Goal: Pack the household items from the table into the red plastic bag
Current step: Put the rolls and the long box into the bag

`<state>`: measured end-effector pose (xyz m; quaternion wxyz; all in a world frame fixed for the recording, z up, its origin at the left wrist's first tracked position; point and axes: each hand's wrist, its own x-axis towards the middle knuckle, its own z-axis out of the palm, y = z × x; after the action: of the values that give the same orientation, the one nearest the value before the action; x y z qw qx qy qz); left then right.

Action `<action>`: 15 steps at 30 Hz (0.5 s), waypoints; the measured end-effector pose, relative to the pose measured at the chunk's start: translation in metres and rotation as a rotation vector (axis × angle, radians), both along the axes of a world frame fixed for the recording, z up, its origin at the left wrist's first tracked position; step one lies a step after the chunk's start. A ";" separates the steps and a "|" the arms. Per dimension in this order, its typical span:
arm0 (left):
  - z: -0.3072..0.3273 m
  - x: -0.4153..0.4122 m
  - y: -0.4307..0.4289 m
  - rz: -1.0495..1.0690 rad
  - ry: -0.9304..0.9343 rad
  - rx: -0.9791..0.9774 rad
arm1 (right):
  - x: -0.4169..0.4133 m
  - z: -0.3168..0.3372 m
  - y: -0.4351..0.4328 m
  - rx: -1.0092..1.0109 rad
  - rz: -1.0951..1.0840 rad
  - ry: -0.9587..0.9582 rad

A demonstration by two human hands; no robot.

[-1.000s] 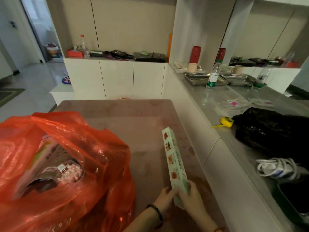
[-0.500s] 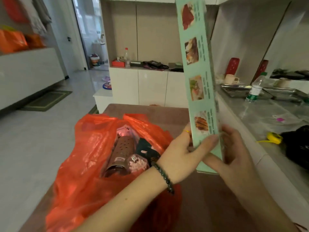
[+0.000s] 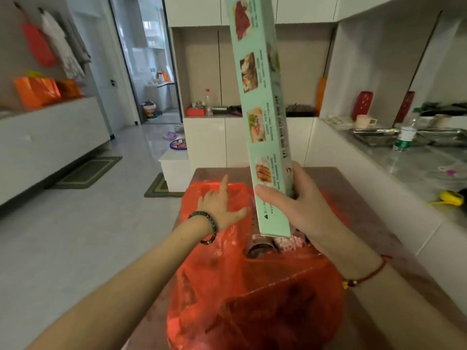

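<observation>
On the brown table (image 3: 336, 180) by the kitchen, my right hand (image 3: 300, 210) has its fingers (image 3: 267, 195) clamped low on the long, stiff, light-looking box (image 3: 262, 117) above the soft red bag (image 3: 255, 294), my left hand (image 3: 219, 203) spread flat on it.

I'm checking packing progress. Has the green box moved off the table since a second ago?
Yes. The green box was lifted off the table; the right hand holds it upright over the red bag.

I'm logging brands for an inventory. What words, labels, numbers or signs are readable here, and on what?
Nothing can be quoted with confidence.
Long mint-green cardboard box held in the right hand: columns of print beside four food photos, blurred; a small black triangle mark near its lower end.
Clear plastic bottle with a green-and-white label on the grey counter: too small to read.
</observation>
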<state>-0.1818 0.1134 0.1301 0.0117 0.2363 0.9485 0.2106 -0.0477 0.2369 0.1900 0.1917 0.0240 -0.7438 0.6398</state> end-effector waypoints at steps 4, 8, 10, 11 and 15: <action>-0.016 -0.003 0.002 -0.124 -0.104 -0.015 | -0.006 -0.014 0.001 0.076 -0.094 -0.072; -0.003 -0.009 -0.012 -0.011 -0.501 0.709 | -0.002 -0.022 0.018 0.193 -0.182 -0.209; 0.014 -0.014 -0.036 0.029 -0.673 1.056 | -0.001 -0.023 0.026 0.280 -0.159 -0.316; 0.024 -0.013 -0.051 -0.014 -0.726 1.169 | -0.002 -0.023 0.029 0.295 -0.116 -0.380; 0.045 -0.008 -0.103 -0.179 -0.778 1.285 | -0.012 -0.019 0.035 0.256 0.170 -0.722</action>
<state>-0.1899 0.0102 0.1754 0.2227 0.1811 0.5438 0.7886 -0.0596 0.2721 0.1711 -0.1405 -0.1175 -0.8326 0.5228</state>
